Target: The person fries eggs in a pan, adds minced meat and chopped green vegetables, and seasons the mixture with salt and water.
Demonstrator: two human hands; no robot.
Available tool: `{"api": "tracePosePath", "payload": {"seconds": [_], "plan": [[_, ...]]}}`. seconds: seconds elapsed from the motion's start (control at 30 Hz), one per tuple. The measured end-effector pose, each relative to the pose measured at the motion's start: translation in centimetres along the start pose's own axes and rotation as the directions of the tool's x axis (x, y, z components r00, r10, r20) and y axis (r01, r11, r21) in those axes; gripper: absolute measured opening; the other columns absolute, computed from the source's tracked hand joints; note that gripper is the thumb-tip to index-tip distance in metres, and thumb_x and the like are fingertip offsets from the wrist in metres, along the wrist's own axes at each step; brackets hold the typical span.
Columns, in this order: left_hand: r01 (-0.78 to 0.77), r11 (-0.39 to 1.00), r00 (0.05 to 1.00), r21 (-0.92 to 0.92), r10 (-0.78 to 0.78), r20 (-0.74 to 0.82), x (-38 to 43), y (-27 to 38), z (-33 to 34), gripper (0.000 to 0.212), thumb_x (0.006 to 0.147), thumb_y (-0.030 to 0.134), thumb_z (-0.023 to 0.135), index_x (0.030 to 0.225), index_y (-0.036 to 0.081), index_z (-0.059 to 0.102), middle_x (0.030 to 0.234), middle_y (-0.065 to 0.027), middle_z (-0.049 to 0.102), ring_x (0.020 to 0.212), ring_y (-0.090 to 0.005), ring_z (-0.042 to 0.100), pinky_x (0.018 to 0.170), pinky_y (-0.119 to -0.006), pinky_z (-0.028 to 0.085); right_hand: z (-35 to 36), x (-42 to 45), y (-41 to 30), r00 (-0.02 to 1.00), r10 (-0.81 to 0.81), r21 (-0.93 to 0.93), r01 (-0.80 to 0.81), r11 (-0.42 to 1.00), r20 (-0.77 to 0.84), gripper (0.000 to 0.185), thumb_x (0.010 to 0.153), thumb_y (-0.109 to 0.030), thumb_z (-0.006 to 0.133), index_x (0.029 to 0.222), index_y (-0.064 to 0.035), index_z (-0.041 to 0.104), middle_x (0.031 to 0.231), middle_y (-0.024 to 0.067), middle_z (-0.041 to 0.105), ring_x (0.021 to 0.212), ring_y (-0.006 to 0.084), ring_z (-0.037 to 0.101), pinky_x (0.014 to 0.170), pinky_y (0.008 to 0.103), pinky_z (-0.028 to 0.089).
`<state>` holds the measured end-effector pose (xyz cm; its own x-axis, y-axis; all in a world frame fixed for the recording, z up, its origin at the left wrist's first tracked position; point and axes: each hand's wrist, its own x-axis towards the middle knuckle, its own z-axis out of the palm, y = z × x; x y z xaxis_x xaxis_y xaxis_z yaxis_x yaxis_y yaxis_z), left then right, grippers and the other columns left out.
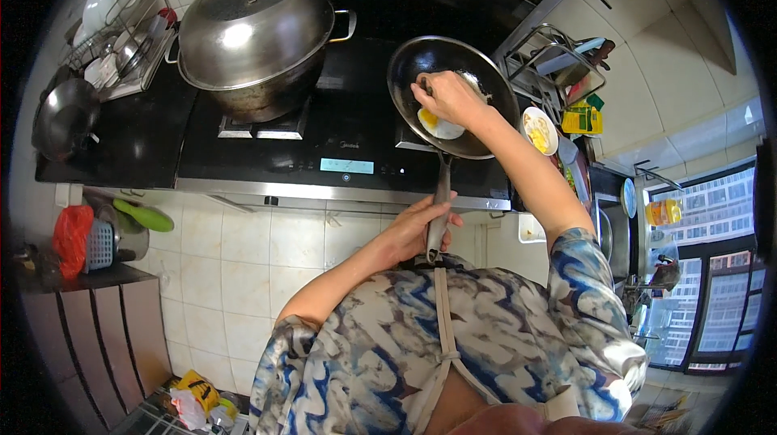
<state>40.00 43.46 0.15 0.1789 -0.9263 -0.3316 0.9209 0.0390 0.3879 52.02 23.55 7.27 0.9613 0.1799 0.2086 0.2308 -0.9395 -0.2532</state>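
A dark frying pan (pixel 410 58) is over the right burner of a black gas hob, its handle pointing toward me. My left hand (pixel 419 225) is closed around the pan's handle (pixel 438 210). Over the pan reaches my right hand (pixel 446 95), its fingers bent and pinched near a small dark thing; what it holds, if anything, is largely hidden. Below those fingers a fried egg (pixel 440 126) with a yellow yolk lies in the pan, partly covered by the hand. To the right of the pan stands a white bowl (pixel 539 131) with yellow and whitish food in it.
A large lidded steel wok (pixel 255 40) occupies the left burner. Farther left are a dish rack (pixel 130 71) and a dark empty pan (pixel 65 119). A knife rack (pixel 552 58) and a yellow packet (pixel 583 119) are at the right. The hob's steel front edge (pixel 291 191) runs before me.
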Motion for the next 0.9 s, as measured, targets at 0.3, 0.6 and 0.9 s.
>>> {"api": "tracePosePath", "payload": {"seconds": [0.3, 0.6, 0.9], "plan": [[-0.018, 1.000, 0.999, 0.019, 0.019, -0.029, 0.1, -0.5, 0.3, 0.040, 0.100, 0.025, 0.047, 0.137, 0.013, 0.041, 0.095, -0.0085, 0.063, 0.067, -0.0159, 0.059, 0.059, -0.031, 0.051, -1.0, 0.4, -0.1, 0.990, 0.127, 0.012, -0.128, 0.992, 0.064, 0.032, 0.087, -0.024, 0.057, 0.090, 0.0062, 0.065, 0.078, 0.0274, 0.063, 0.079, 0.0403, 0.063, 0.075, 0.0451, 0.052], [-0.041, 0.998, 0.996, 0.047, 0.044, -0.077, 1.0, -0.8, -0.7, 0.037, 0.097, 0.029, 0.052, 0.132, 0.017, 0.045, 0.096, -0.0081, 0.064, 0.065, -0.0158, 0.057, 0.057, -0.031, 0.046, -2.2, -0.3, 0.7, 0.990, 0.100, 0.103, -0.090, 0.991, -0.097, 0.032, 0.086, -0.023, 0.060, 0.076, 0.0065, 0.061, 0.066, 0.0239, 0.060, 0.061, 0.0407, 0.059, 0.058, 0.0417, 0.049], [-0.105, 0.991, 0.984, 0.078, 0.115, -0.137, 0.6, -0.6, -1.0, 0.036, 0.099, 0.028, 0.047, 0.132, 0.013, 0.046, 0.091, -0.0072, 0.064, 0.059, -0.0145, 0.055, 0.050, -0.027, 0.044, -2.6, -0.4, -0.1, 0.990, 0.110, 0.186, -0.091, 0.978, -0.092, 0.030, 0.088, -0.024, 0.058, 0.081, 0.0048, 0.063, 0.070, 0.0231, 0.061, 0.065, 0.0392, 0.059, 0.061, 0.0422, 0.048]]}}
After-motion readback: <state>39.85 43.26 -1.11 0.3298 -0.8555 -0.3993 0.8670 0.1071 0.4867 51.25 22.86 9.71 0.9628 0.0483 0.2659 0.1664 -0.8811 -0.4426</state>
